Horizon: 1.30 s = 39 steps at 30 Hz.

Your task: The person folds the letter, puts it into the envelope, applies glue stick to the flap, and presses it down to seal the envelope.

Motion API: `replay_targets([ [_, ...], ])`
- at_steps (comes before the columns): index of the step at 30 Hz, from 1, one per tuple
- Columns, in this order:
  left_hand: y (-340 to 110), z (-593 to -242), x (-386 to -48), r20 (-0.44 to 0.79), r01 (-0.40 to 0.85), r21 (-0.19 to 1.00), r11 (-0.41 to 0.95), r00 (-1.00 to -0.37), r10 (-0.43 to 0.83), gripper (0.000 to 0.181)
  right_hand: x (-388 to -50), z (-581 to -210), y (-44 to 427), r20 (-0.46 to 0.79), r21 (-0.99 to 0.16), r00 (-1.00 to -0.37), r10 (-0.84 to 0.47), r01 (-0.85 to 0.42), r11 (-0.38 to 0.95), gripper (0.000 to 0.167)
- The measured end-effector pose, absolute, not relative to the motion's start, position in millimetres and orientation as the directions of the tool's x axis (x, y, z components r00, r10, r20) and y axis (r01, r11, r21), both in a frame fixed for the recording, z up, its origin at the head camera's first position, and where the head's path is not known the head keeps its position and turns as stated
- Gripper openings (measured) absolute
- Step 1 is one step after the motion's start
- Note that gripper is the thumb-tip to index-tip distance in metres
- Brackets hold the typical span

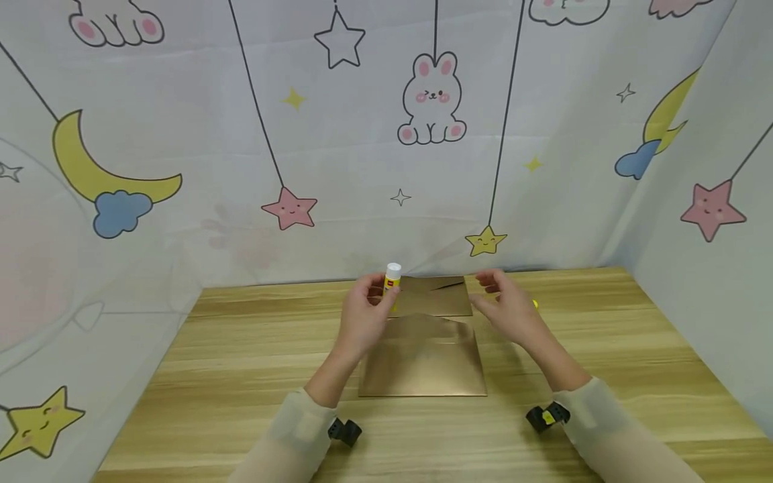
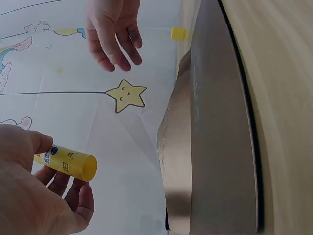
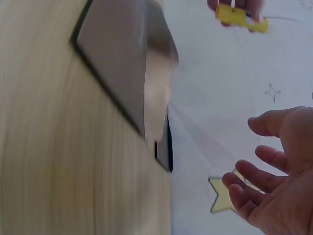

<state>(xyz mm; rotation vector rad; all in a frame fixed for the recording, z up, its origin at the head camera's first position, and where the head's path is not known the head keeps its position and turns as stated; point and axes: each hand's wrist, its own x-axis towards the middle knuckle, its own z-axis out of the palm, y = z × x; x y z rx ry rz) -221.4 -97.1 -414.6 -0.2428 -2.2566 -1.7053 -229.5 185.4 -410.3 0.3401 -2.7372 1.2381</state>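
My left hand [image 1: 364, 312] holds a glue stick [image 1: 392, 282] upright between thumb and fingers, its white end up. Its yellow lower end [image 2: 89, 168] shows in the left wrist view. Opposite it, my right hand [image 1: 506, 307] hovers with fingers loosely spread and nothing in them. Below and between the hands lies a bronze-coloured envelope [image 1: 423, 369], its flap [image 2: 176, 147] raised off the body. A second bronze envelope [image 1: 435, 298] lies behind it near the wall, with a dark slit at its upper right.
A small yellow piece [image 1: 535, 304], which looks like a cap, stands on the table beyond my right hand. The wood-grain table [image 1: 253, 376] meets a white printed cloth [image 1: 362, 134] at its back edge, and cloth also hangs along both sides.
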Motion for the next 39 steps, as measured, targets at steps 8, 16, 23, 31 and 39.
replay_targets([
  [8,-113.3,-416.4,-221.2,0.445,0.406,0.780,0.475,-0.895,0.034,0.025,-243.1,-411.1,223.8,0.152,-0.580,-0.977,-0.150,-0.211,0.787,0.051],
  [16,-122.5,-420.9,-220.1,0.483,0.456,0.619,0.639,-0.863,0.147,0.024,-251.3,-423.6,254.4,0.098,-0.438,-0.981,-0.165,-0.192,0.879,0.049],
  [23,-123.0,-427.8,-215.4,0.482,0.489,0.483,0.726,-0.841,0.246,0.026,-253.5,-432.4,267.8,0.067,-0.349,-0.979,-0.191,-0.203,0.915,0.043],
  [31,-121.1,-431.6,-211.9,0.463,0.510,0.424,0.748,-0.832,0.305,0.025,-255.9,-439.2,271.5,0.078,-0.344,-0.974,-0.215,-0.229,0.911,0.032],
  [39,-121.1,-431.7,-211.3,0.463,0.519,0.388,0.762,-0.824,0.325,0.024,-256.4,-431.8,261.4,0.096,-0.415,-0.977,-0.191,-0.214,0.884,0.032],
])
